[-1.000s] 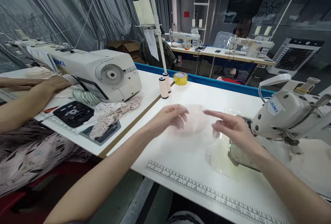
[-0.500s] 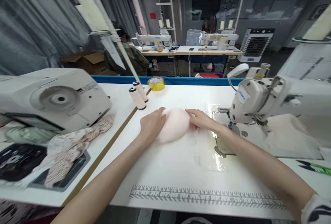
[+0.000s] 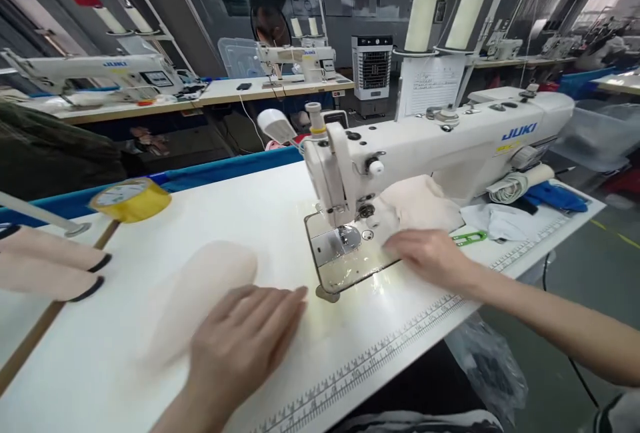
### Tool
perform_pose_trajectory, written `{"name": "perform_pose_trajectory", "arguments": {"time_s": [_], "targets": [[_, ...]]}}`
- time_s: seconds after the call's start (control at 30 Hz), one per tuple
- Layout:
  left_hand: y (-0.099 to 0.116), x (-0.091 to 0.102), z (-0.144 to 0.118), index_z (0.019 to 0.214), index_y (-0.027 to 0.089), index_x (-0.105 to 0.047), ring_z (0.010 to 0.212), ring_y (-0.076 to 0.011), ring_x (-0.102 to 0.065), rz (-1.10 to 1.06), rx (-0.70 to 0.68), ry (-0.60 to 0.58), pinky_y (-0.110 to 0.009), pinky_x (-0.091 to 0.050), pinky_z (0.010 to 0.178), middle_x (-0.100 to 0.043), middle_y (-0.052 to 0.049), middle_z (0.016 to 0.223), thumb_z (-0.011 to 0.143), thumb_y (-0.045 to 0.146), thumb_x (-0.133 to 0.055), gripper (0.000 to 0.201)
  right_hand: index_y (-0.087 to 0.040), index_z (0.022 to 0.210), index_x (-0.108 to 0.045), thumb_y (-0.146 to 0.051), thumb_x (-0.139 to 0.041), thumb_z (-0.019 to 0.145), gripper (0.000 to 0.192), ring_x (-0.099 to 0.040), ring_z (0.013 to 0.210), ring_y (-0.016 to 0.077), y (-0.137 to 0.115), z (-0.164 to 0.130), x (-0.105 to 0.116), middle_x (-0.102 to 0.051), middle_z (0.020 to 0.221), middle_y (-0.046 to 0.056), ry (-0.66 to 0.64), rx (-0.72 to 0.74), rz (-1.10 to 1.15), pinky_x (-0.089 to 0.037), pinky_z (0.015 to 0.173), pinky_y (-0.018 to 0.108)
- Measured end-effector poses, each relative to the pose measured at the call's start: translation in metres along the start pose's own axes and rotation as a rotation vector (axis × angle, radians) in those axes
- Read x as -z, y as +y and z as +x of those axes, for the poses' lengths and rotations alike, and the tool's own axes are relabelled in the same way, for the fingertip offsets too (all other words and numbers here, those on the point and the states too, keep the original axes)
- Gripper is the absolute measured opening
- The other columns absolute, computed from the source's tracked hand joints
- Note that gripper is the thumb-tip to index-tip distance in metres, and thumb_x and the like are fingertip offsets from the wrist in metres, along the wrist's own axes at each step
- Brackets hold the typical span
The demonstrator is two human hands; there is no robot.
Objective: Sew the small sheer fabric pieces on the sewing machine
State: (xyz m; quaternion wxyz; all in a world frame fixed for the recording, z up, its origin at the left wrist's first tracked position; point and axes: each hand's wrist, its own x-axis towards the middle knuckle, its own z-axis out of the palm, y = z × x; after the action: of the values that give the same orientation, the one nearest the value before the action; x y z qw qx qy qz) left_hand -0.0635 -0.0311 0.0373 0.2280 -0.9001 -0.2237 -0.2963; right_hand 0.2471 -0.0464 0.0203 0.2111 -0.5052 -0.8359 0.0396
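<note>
A pale pink padded cup (image 3: 200, 286), blurred by motion, lies on the white table to the left of the sewing machine (image 3: 400, 146). My left hand (image 3: 245, 340) is in front of it, palm down, with fingers stretched toward the needle plate (image 3: 335, 250); it does not grip the cup. Over the right edge of that plate is my right hand (image 3: 433, 256), its fingertips smeared. Just behind those fingers a light beige fabric piece (image 3: 420, 203) rests under the machine's arm. Whether the right hand touches it is unclear.
Yellow tape (image 3: 133, 200) and pink thread spools (image 3: 50, 266) stand at the left. Green-handled snips (image 3: 470, 238), white cloth (image 3: 505, 221) and blue cloth (image 3: 560, 196) lie at the right. A printed ruler (image 3: 370, 370) runs along the front edge.
The view has swung right toward the sewing machine. Both hands have let go of the pink cup, which stays on the table; my right hand has moved right to beside the beige fabric.
</note>
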Motion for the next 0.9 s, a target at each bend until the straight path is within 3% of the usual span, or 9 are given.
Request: {"name": "perform_pose_trajectory", "arguments": {"time_s": [0.13,0.27,0.4,0.43,0.53,0.6,0.7,0.77,0.9], "targets": [[0.044,-0.037,0.037,0.096,0.023,-0.067,0.068,-0.0187,-0.067,-0.286,-0.071,-0.195,-0.033,-0.047,0.067,-0.074,-0.003,0.082,0.087,0.018,-0.054,0.017,-0.022,0.122,-0.059,-0.013,-0.047,0.083,0.043,-0.065,0.092,0.0263,0.06,-0.001,0.026,-0.058,0.13,0.008,0.106,-0.335,-0.234,-0.045,0.061,0.032],[0.067,-0.058,0.063,0.101,0.022,-0.067,0.076,-0.0242,-0.068,-0.503,0.07,-0.42,-0.039,-0.048,0.072,-0.073,-0.007,0.085,0.091,0.023,-0.046,0.023,-0.019,0.101,-0.069,-0.019,-0.04,0.09,0.031,-0.065,0.083,0.0253,0.083,0.008,0.037,-0.07,0.105,0.011,0.151,-0.401,-0.193,-0.04,0.06,0.031],[0.075,-0.061,0.071,0.127,0.025,-0.052,0.104,-0.0283,-0.062,-0.651,0.325,-0.352,-0.045,-0.047,0.087,-0.066,-0.009,0.115,0.09,0.029,-0.051,0.037,-0.02,0.094,-0.069,-0.024,-0.046,0.091,0.023,-0.065,0.076,0.0208,0.055,0.007,0.042,-0.072,0.089,0.007,0.137,-0.351,-0.06,-0.041,0.061,0.029],[0.075,-0.06,0.071,0.135,0.026,-0.043,0.117,-0.0301,-0.054,-0.677,0.409,-0.311,-0.047,-0.043,0.094,-0.058,-0.01,0.128,0.087,0.033,-0.058,0.051,-0.022,0.089,-0.069,-0.028,-0.049,0.09,0.02,-0.063,0.066,0.0162,0.042,0.005,0.043,-0.071,0.08,0.003,0.071,-0.298,0.037,-0.041,0.059,0.026],[0.071,-0.055,0.068,0.143,0.027,-0.028,0.133,-0.033,-0.036,-0.854,0.609,-0.299,-0.051,-0.034,0.105,-0.039,-0.012,0.146,0.07,0.042,-0.075,0.088,-0.02,0.084,-0.067,-0.035,-0.056,0.087,0.019,-0.06,0.053,0.011,0.004,0.003,0.042,-0.068,0.072,0.0,-0.343,-0.16,0.812,-0.042,0.051,0.022],[0.063,-0.05,0.066,0.131,0.026,-0.046,0.123,-0.0297,-0.048,-1.109,0.691,-0.398,-0.046,-0.039,0.102,-0.051,-0.01,0.135,0.072,0.039,-0.075,0.067,-0.018,0.082,-0.065,-0.037,-0.059,0.085,0.02,-0.058,0.049,0.0098,-0.014,0.004,0.036,-0.064,0.065,-0.002,-0.451,-0.209,1.134,-0.043,0.049,0.021],[0.048,-0.04,0.061,0.088,0.021,-0.064,0.099,-0.0222,-0.062,-1.461,0.847,-0.513,-0.038,-0.046,0.092,-0.069,-0.004,0.099,0.079,0.036,-0.068,0.018,-0.017,0.083,-0.059,-0.04,-0.062,0.083,0.023,-0.055,0.043,0.0086,-0.022,0.006,0.02,-0.06,0.054,-0.005,-0.384,-0.359,1.429,-0.04,0.044,0.019],[0.04,-0.033,0.058,0.076,0.018,-0.06,0.088,-0.02,-0.065,-1.565,1.005,-0.515,-0.035,-0.047,0.088,-0.069,-0.003,0.085,0.084,0.04,-0.062,0.024,-0.018,0.084,-0.056,-0.04,-0.063,0.083,0.024,-0.055,0.042,0.009,-0.021,0.006,0.01,-0.06,0.051,-0.005,-0.387,-0.415,1.494,-0.039,0.043,0.018],[0.031,-0.028,0.054,0.076,0.017,-0.058,0.065,-0.0151,-0.063,-1.574,1.191,-0.531,-0.031,-0.049,0.072,-0.066,-0.003,0.075,0.092,0.044,-0.047,0.034,-0.016,0.086,-0.057,-0.038,-0.065,0.081,0.024,-0.062,0.048,0.0117,-0.019,0.005,0.002,-0.063,0.058,-0.002,-0.588,-0.46,1.44,-0.042,0.046,0.02]]}}
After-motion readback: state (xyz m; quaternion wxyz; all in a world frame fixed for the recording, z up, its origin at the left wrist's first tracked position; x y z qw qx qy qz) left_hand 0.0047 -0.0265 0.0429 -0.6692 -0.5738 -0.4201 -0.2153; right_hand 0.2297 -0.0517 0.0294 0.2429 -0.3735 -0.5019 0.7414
